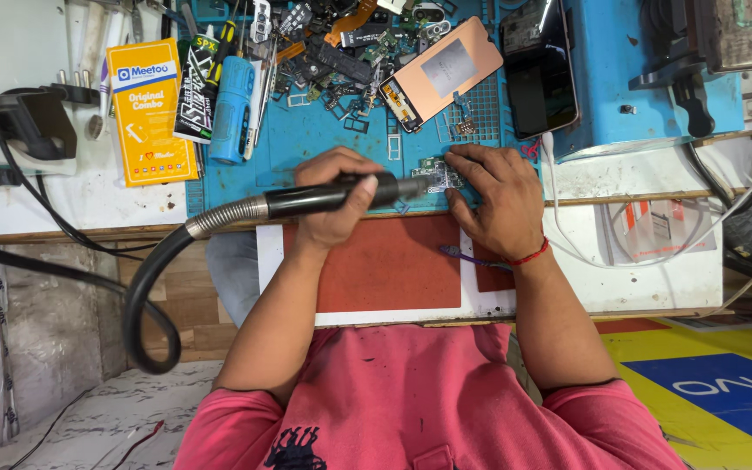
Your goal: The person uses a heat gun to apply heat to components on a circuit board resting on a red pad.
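1. Head view: a small green-and-silver circuit board is seen lying flat on the blue work mat, at the near edge of the white surface.
2. The right hand is spread over the board, fingertips pressing it down; nothing is clasped.
3. The left hand is closed around a black rotary handpiece, its tip brought to the board's left edge. A ribbed metal-and-black flexible shaft trails off to the left.
4. Handling, judged: the board is light, thin, stiff and fragile; it is best held by its bare edges, flat, away from components. It may skid on the mat unless pinned.
5. The handpiece is judged rigid and grippy, though tugged by its hose.
6. Counts: one board under the hands, one handpiece, one copper-backed phone screen, one dark phone, one blue cylinder, one orange flat packet. Loose scrap parts are too many and too small to count.
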